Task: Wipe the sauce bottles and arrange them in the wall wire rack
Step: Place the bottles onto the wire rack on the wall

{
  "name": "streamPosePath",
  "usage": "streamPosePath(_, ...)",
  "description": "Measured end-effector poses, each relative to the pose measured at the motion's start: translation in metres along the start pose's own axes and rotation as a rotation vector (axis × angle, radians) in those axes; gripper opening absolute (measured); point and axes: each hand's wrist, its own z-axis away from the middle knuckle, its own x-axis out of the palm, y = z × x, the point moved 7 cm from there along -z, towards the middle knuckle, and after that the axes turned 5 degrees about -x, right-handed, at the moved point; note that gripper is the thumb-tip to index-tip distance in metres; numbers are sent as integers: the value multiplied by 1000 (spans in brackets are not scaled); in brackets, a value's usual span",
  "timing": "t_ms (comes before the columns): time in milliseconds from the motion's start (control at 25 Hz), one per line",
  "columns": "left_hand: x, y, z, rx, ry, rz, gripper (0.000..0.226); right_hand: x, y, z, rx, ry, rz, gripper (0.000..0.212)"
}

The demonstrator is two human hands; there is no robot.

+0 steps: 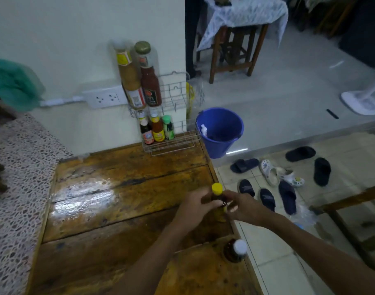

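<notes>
A yellow-capped sauce bottle [216,189] stands at the right edge of the wooden table [122,201]. My left hand [195,206] and my right hand [240,206] both grip its body from either side. A dark bottle with a white cap [237,250] stands nearer me on the table. The white wall wire rack [174,99] holds two tall bottles [139,77] on its upper tier. Three small bottles [157,130] sit on its lower tier. No cloth is visible in my hands.
A blue bucket [221,133] stands on the floor right of the rack. Several slippers [278,179] lie on the tiles beside the table. A speckled counter [16,188] borders the table's left side. A wall socket [105,96] sits left of the rack.
</notes>
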Motion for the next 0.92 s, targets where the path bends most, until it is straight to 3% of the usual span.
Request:
streamPosePath(160, -63, 31, -49, 113, 286, 22, 33, -45, -37, -75, -121, 368, 107, 51)
streamPosePath(240, -92, 35, -76, 127, 406, -11, 32, -62, -53, -126, -166, 447, 179, 42)
streamPosePath(360, -129, 25, -116, 156, 505, -11, 39, -78, -57, -200, -174, 481, 237, 28)
streamPosePath(480, -154, 3, -156, 112, 548, 6, 43, -78, -46, -254, -120, 515, 244, 28)
streamPosePath(760, -165, -31, -222, -42, 529, 24, 50, -71, -4, -311, -1, 492, 247, 29)
streamPosePath(920, -161, -37, -232, -70, 557, -32, 54, -78, 3, -330, 117, 487, 388, 30)
